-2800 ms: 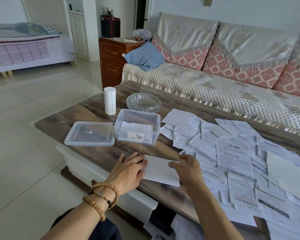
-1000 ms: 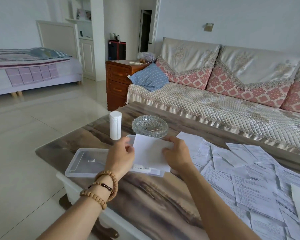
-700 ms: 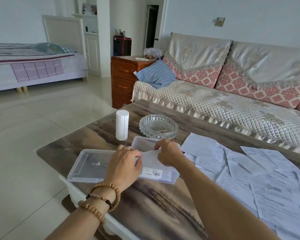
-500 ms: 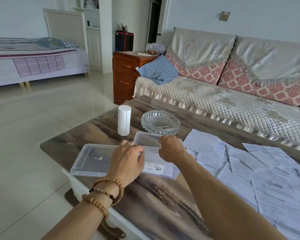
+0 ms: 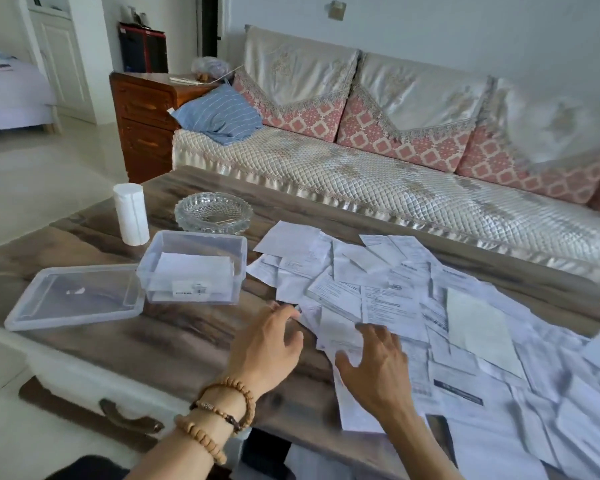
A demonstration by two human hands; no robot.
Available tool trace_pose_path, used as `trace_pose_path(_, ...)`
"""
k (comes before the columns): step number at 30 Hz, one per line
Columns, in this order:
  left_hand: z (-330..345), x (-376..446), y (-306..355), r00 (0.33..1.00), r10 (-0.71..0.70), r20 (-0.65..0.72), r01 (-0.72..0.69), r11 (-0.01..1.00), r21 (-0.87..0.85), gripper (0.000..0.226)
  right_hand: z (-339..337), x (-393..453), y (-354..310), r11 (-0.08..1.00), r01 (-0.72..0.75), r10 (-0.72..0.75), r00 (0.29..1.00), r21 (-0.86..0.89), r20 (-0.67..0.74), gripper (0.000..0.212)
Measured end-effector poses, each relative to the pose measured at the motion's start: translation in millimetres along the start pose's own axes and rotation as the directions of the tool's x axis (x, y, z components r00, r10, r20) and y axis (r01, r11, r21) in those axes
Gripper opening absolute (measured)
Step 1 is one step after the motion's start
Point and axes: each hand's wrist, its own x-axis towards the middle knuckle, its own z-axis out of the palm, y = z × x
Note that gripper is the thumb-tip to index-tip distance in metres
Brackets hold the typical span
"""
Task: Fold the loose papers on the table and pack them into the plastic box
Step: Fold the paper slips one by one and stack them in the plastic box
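Looking down from the head camera, I read the scene like this:

Left hand: fingers spread and relaxed, gripping nothing — its fingertips reach the near-left edge of the loose papers, and I cannot tell whether they actually touch a sheet. Beaded bracelets circle this wrist.

Right hand: also spread wide, palm down, lying over the sheets at the near side of the pile; no finger curls round any paper.

Loose papers: a wide scatter of white printed sheets and receipts covering the right part of the table, overlapping one another (a plain greenish-white sheet lies on top toward the right).

Plastic box: clear, uncovered, standing on the table left of the pile, well apart from both hands — folded paper already lies inside it.

Lid: clear, lying flat on the table, touching the box's left side.

Behind the box: a glass ashtray and, to its left, a white cylinder standing upright.

Background: a quilted sofa runs along the table's far side.
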Motion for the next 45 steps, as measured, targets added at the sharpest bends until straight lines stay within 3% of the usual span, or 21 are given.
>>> trace_pose_path(2,25.8,-0.1,20.2,0.993,-0.072,0.097,0.080,0.993,-0.081,0.036,-8.5,-8.1,33.9,0.981,-0.146,0.158,0.983,-0.128,0.089,0.083)
trace_pose_path(4,46.9,7.8,36.8,0.972,-0.177,0.154,0.211,0.945,-0.249,0.044,-12.9,-10.8,55.0,0.964,-0.224,0.245,0.956,-0.141,0.159,0.095)
trace_pose_path(7,66.4,27.0,50.8,0.911,-0.352,0.216,0.413,0.788,-0.456,0.057,-12.5,-6.8,65.3,0.964,-0.223,0.244,0.957,-0.143,0.155,0.088)
trace_pose_path(10,82.5,37.0,58.4,0.862,-0.453,0.227,0.502,0.696,-0.514,0.064,-13.4,-2.5,67.7,0.960,-0.209,0.233,0.966,-0.189,0.115,0.066)
trace_pose_path(14,91.9,40.5,65.8,0.826,-0.538,0.166,0.519,0.614,-0.595,0.060,-20.4,-5.6,72.5,0.967,-0.090,0.104,0.993,-0.237,0.050,0.030)
trace_pose_path(17,86.4,38.2,68.5,0.832,-0.533,0.154,0.508,0.621,-0.597,0.057,-32.6,-7.2,79.4,0.969,-0.064,0.071,0.997,-0.237,0.019,0.024)
trace_pose_path(21,57.3,23.6,52.1,0.855,-0.497,0.147,0.478,0.648,-0.593,0.070,-29.6,-3.3,80.6,0.996,-0.092,0.094,0.984,0.020,-0.150,0.017)
trace_pose_path(24,31.6,7.5,27.7,0.844,-0.511,0.162,0.493,0.621,-0.609,0.080,-22.4,-7.6,53.1,0.980,0.041,0.010,0.968,0.195,-0.253,0.015)
trace_pose_path(29,5.2,-12.1,-6.6,0.827,-0.526,0.199,0.514,0.564,-0.647,0.052,-4.2,-24.4,-8.5,0.915,0.302,-0.237,0.940,0.268,-0.247,0.009)
trace_pose_path(32,-1.4,-19.8,-18.5,0.828,-0.532,0.180,0.486,0.519,-0.703,0.042,10.0,-34.1,-31.1,0.894,0.344,-0.290,0.933,0.289,-0.212,0.012)
trace_pose_path(34,-4.0,-24.1,-28.7,0.811,-0.570,0.131,0.478,0.517,-0.710,0.035,12.1,-37.9,-34.8,0.904,0.238,-0.189,0.968,0.354,-0.167,0.023)
trace_pose_path(36,-8.6,-25.6,-35.3,0.776,-0.625,0.085,0.496,0.522,-0.694,0.032,6.4,-35.6,-31.0,0.859,0.010,0.048,0.994,0.512,-0.099,0.026)
trace_pose_path(38,-13.3,-25.8,-41.9,0.752,-0.655,0.075,0.524,0.525,-0.671,0.047,-1.8,-30.9,-28.2,0.774,-0.137,0.228,0.971,0.618,-0.070,0.025)
trace_pose_path(39,-15.7,-25.6,-42.6,0.754,-0.652,0.081,0.536,0.540,-0.648,0.064,-3.7,-28.3,-27.2,0.780,-0.125,0.229,0.969,0.613,-0.095,0.026)
trace_pose_path(41,-19.7,-30.3,-37.1,0.790,-0.608,0.073,0.523,0.609,-0.596,0.092,-5.0,-27.3,-34.0,0.836,0.004,0.089,0.986,0.548,-0.144,0.027)
trace_pose_path(42,-20.3,-31.8,-33.8,0.816,-0.574,0.066,0.503,0.649,-0.572,0.091,-3.4,-29.4,-40.6,0.867,0.098,-0.032,0.989,0.489,-0.142,0.026)
trace_pose_path(45,-21.3,-35.5,-24.2,0.844,-0.528,0.096,0.491,0.689,-0.533,0.034,13.0,-40.2,-57.2,0.906,0.340,-0.353,0.936,0.251,0.007,0.022)
